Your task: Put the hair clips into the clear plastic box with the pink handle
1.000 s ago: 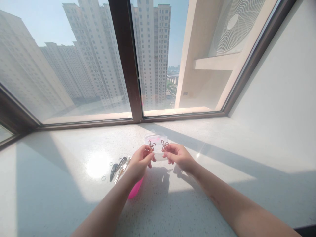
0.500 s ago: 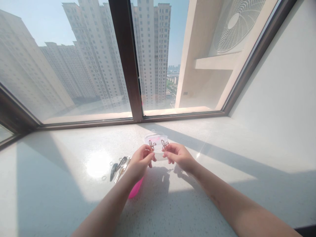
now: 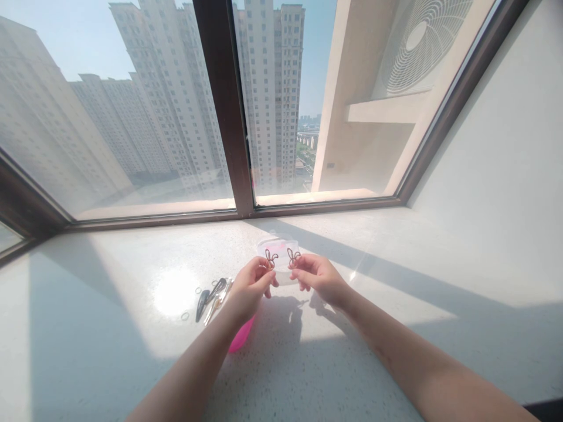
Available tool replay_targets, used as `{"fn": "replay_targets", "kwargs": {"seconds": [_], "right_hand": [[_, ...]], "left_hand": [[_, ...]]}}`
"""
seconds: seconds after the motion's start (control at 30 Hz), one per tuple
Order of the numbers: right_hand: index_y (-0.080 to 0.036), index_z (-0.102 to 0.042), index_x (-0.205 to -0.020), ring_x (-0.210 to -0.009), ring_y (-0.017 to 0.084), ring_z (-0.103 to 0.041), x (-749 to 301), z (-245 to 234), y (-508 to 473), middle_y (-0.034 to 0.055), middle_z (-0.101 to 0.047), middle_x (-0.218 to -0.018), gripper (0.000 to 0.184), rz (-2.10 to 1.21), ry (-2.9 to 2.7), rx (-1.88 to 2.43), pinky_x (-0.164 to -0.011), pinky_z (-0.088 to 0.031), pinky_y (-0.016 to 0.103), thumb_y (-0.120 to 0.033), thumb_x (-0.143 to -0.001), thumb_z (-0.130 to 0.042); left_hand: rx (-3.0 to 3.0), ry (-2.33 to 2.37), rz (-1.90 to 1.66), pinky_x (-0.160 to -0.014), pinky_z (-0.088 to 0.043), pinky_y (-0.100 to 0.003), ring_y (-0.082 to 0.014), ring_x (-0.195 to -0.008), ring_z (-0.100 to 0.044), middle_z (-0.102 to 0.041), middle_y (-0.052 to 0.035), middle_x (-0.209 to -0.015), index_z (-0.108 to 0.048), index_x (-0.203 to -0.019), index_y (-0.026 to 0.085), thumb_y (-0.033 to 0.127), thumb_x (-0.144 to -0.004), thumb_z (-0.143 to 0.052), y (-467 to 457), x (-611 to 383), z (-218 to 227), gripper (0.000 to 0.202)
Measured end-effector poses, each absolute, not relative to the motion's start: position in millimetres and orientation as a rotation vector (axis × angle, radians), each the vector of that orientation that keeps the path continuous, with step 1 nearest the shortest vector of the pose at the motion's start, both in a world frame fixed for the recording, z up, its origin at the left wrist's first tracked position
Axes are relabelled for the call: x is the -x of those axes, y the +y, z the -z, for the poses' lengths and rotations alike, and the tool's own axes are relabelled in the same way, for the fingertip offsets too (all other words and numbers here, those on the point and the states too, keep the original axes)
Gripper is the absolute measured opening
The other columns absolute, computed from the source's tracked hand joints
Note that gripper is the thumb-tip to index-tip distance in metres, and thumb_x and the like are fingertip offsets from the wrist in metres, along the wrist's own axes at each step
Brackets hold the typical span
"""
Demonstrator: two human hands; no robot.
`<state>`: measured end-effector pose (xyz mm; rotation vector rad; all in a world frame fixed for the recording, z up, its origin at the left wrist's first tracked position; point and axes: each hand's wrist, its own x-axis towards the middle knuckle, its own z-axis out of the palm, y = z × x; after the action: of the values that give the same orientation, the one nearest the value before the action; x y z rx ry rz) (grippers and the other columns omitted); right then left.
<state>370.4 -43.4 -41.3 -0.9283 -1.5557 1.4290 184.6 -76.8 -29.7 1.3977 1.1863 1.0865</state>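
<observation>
Over a pale windowsill [image 3: 316, 375], left hand [image 3: 250, 287] and right hand [image 3: 322, 278] both pinching
Left grip nips a brown wire rabbit [image 3: 270, 259] at one o'clock; right grip nips its twin [image 3: 291, 258] at ten; rabbits apart, long axes near-upright, ears towards twelve.

Sunlight and shadow stripe a speckled pale windowsill [image 3: 352, 369], where a clear plastic box [image 3: 282, 275] rests. Dark clips [image 3: 202, 306], slender metallic pieces [image 3: 216, 303] and thin rings [image 3: 185, 319] lie left of the box; a partly hidden pink object [image 3: 241, 339], nearer the viewer.
</observation>
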Motion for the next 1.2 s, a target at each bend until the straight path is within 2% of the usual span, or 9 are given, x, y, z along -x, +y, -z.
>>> {"fn": "replay_targets", "kwargs": {"seconds": [1.2], "right_hand": [[-0.014,-0.062,-0.085,-0.050,0.009,-0.053,-370.5,43.0,-43.0,0.0033,-0.064,-0.074,0.017,-1.437,-1.558,0.916,-0.045,-0.038,0.022,-0.026,-0.074,-0.064]], "left_hand": [[-1.393,1.187,-1.089,-0.052,-0.039,-0.024,-0.0103,-0.050,-0.051,-0.060,0.0019,-0.064,-0.047,-0.084,0.018,0.025,-0.081,-0.055,-77.6,-185.3,28.9,0.011]]}}
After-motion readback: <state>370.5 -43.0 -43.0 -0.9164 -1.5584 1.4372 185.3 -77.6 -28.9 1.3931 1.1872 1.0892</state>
